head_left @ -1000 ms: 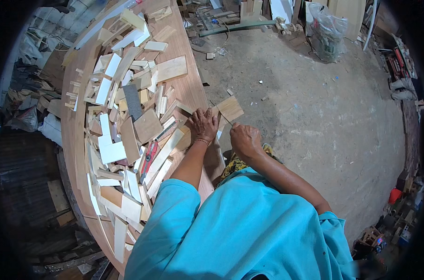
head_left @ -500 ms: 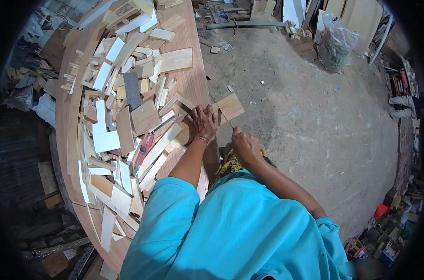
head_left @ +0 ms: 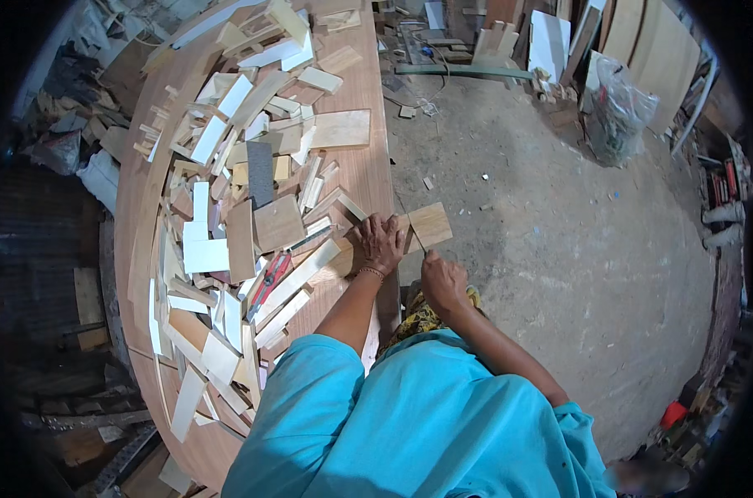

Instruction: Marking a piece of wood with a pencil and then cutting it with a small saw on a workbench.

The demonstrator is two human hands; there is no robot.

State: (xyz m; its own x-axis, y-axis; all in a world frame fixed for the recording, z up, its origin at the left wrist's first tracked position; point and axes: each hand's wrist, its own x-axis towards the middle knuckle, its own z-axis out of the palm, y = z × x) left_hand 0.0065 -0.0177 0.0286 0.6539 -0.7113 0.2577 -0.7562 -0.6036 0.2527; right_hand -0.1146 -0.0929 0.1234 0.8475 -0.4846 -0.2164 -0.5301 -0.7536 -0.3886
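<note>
A flat piece of light wooden board sticks out past the right edge of the workbench. On its bench end my left hand presses down, palm lowered and fingers spread. My right hand is closed in a fist just beyond the edge, nearer to me. From that fist a thin saw blade runs up across the board, seen almost edge-on; the handle is hidden in my fingers. Left of my left hand lie long wood strips and red-handled pliers.
Wood offcuts, some white-faced, are heaped over the bench's left and middle. A dark grey block rests among them. Concrete floor spreads to the right. Leaning panels and a filled clear plastic bag stand at the far right.
The whole view has shifted, so the scene sits lower and further right. My right hand has come closer to the board, with less blade showing between. My left hand stays on the board.
</note>
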